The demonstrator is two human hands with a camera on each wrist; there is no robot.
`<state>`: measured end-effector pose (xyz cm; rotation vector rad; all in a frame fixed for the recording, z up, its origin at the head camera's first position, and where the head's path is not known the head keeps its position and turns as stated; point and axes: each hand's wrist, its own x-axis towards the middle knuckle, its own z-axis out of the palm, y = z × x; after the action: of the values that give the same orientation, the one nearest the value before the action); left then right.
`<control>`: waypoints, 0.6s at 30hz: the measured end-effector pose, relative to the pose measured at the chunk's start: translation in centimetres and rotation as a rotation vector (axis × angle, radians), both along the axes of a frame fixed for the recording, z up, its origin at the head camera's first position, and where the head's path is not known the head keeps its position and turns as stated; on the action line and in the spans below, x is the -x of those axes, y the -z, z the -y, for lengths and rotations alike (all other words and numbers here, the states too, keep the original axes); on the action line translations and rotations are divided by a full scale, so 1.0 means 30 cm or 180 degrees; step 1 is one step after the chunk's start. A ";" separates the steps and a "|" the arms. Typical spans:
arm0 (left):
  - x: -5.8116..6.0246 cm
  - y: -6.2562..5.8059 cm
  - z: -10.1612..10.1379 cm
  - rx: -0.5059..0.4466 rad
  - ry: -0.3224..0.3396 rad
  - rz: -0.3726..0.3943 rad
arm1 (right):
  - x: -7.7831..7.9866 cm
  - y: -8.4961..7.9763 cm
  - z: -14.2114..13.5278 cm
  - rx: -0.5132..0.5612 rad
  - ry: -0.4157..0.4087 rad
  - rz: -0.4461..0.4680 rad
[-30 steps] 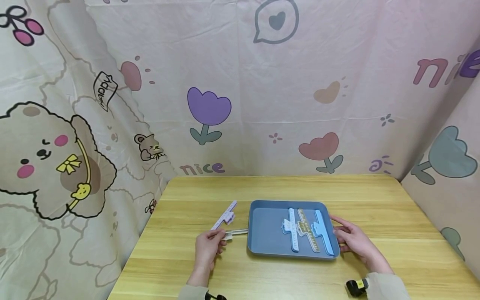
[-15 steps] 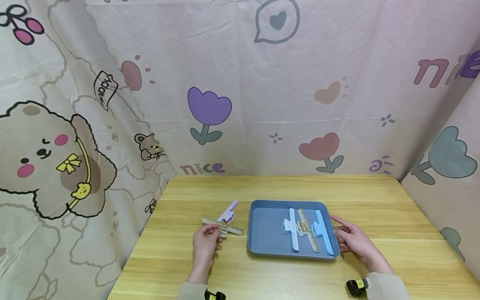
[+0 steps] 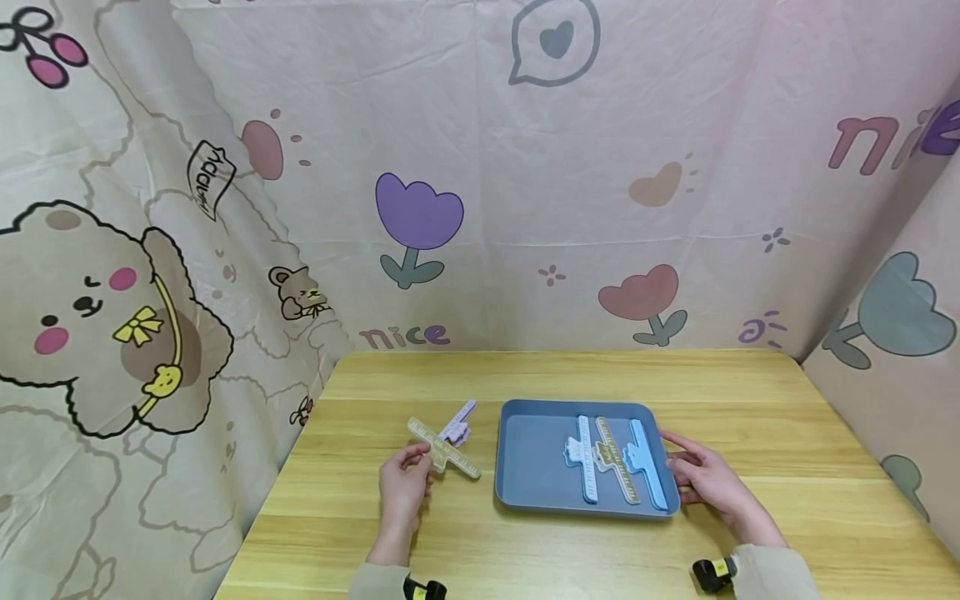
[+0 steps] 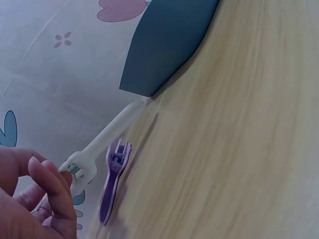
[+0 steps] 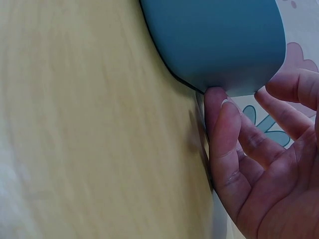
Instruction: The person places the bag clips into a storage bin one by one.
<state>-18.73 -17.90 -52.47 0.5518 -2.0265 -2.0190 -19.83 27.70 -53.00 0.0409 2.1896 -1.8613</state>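
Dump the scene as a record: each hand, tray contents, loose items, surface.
left_hand: left hand pinches yellowish clear clip by its tab
right_hand: right hand, fingers against right end of tray
tray: blue-gray tray
tray_contents, left to right in head view: white clip; gold-marked clear clip; blue clip
loose: purple clip, left of tray
surface: wooden table

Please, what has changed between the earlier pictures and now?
The left hand, pinching the pale clip, shifted slightly left, away from the tray, and turned the clip: edge-on before, it now shows its ruled face. Nothing was let go. The right hand at the tray, the purple clip and the three clips inside stayed put.
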 end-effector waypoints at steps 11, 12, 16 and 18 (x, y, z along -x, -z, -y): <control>0.003 -0.025 0.018 -0.0114 0.0044 -0.0001 | -0.001 -0.004 0.001 0.0018 0.0002 -0.0003; 0.003 -0.028 0.019 -0.0125 0.0052 0.0006 | -0.001 -0.004 0.001 0.0019 0.0002 -0.0007; 0.003 -0.041 0.023 -0.0179 0.0105 0.0005 | -0.001 -0.003 0.002 0.0028 0.0001 -0.0011; 0.003 -0.047 0.026 -0.0205 0.0133 0.0006 | -0.001 -0.003 0.001 0.0032 0.0001 -0.0011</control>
<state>-18.83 -18.68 -51.07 0.5283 -1.9962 -2.1151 -19.80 27.65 -52.91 0.0361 2.1826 -1.8739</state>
